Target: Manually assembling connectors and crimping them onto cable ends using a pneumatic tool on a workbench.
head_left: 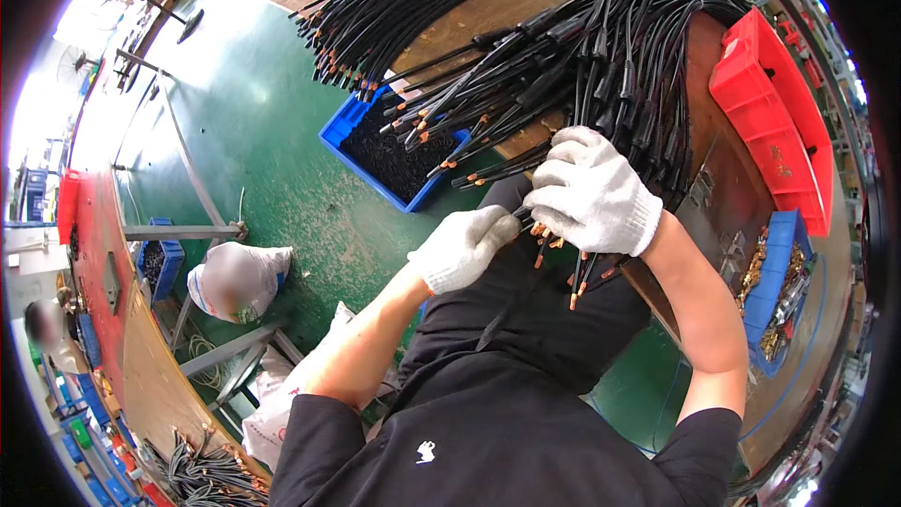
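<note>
Both my hands wear white knitted gloves and meet above my lap at the table's edge. My left hand (466, 246) is closed, thumb and fingers pinched on a black cable that runs toward the other hand. My right hand (593, 192) curls over several black cables. Below its fingers, bare copper-coloured cable ends (574, 300) and brass-coloured tips stick out over my dark trousers. Behind the right hand lies a thick bunch of black cables (648, 66) with moulded sleeves, its ends hanging over the edge. What lies under the right palm is hidden.
Another black cable bundle (404, 9) lies farther left on the table. A blue bin (343, 155) of small black pieces stands below. Red bins (751, 84) and a blue tray (765, 291) of metal parts are at right. Left are a white sack (272, 268) and metal frame legs (178, 232).
</note>
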Demonstrator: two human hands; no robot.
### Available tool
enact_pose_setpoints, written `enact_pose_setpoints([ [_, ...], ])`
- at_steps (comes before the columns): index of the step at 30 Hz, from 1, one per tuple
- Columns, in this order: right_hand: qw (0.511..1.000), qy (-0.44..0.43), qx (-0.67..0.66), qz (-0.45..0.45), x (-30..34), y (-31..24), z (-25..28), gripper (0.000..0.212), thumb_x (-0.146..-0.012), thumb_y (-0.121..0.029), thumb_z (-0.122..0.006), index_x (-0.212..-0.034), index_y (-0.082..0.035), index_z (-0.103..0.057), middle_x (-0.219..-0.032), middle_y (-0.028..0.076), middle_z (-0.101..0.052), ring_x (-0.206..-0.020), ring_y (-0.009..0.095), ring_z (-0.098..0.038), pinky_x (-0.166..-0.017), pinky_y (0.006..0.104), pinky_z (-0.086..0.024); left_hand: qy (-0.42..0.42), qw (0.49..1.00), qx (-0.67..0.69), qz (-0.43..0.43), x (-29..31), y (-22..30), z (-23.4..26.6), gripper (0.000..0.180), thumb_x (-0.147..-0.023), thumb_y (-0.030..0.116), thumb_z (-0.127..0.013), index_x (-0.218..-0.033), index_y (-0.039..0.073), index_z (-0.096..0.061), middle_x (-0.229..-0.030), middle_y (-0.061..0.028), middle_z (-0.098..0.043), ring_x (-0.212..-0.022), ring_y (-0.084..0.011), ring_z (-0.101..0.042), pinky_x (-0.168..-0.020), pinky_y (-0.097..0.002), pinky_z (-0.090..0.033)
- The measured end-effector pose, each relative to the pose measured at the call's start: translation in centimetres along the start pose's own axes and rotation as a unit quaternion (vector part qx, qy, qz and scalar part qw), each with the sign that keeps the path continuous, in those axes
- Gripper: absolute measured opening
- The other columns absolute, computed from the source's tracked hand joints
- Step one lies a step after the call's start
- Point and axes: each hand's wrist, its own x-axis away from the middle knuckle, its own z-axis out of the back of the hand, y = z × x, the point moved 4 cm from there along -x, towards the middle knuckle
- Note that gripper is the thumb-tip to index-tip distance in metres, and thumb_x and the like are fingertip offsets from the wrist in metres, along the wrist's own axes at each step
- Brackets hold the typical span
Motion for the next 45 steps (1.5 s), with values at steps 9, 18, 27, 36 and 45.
enact_pose_setpoints([
  [9,1.0,-0.004,-0.026,0.016,1.0,1.0,0.0,0.012,-0.078,-0.025,-0.08,-0.082,-0.014,-0.077,-0.089,0.002,-0.071,-0.096,0.028,-0.068,-0.102,0.046,-0.051,0.041,0.946,0.194,0.255,7.2,-7.7,2.3,0.03,-0.109,0.032,-0.056,-0.096,0.007,-0.068,-0.08,-0.0003,-0.066,-0.071,-0.0091,-0.056,-0.062,-0.0266,-0.044],
  [18,0.984,0.018,-0.108,-0.141,-0.7,1.7,0.7,0.021,-0.09,-0.016,-0.079,-0.111,-0.011,-0.078,-0.113,0.011,-0.075,-0.102,0.034,-0.072,-0.092,0.0432,-0.057,0.219,0.884,0.385,0.152,-0.3,-1.1,1.6,0.036,-0.112,0.043,-0.056,-0.098,0.011,-0.067,-0.075,0.0045,-0.055,-0.059,-0.008,-0.045,-0.053,-0.0262,-0.033],
  [27,0.986,-0.142,0.084,-0.002,-1.5,2.0,-2.5,0.014,-0.093,-0.031,-0.072,-0.089,-0.018,-0.075,-0.089,0.0,-0.064,-0.09,0.021,-0.063,-0.085,0.0364,-0.048,0.071,0.992,0.078,0.065,0.1,-0.2,0.0,0.045,-0.114,0.04,-0.051,-0.106,-0.001,-0.068,-0.078,-0.0149,-0.064,-0.077,-0.0262,-0.062,-0.077,-0.0416,-0.051],
  [36,0.991,-0.116,0.06,-0.02,-1.9,2.3,-2.0,0.015,-0.087,-0.031,-0.074,-0.081,-0.017,-0.075,-0.085,0.001,-0.065,-0.087,0.025,-0.062,-0.09,0.0394,-0.048,0.035,0.986,0.076,0.145,5.2,-5.6,2.9,0.031,-0.107,0.029,-0.053,-0.091,0.006,-0.067,-0.076,-0.0019,-0.06,-0.066,-0.0121,-0.055,-0.059,-0.03,-0.044],
  [45,0.997,0.019,-0.012,-0.068,-1.9,2.0,-0.7,0.02,-0.082,-0.012,-0.083,-0.1,-0.01,-0.074,-0.105,0.008,-0.069,-0.098,0.032,-0.067,-0.087,0.0419,-0.057,0.18,0.965,0.172,0.085,0.4,-1.1,5.8,0.035,-0.109,0.037,-0.059,-0.11,0.004,-0.07,-0.085,0.0017,-0.062,-0.073,-0.0107,-0.054,-0.065,-0.0281,-0.044],
])
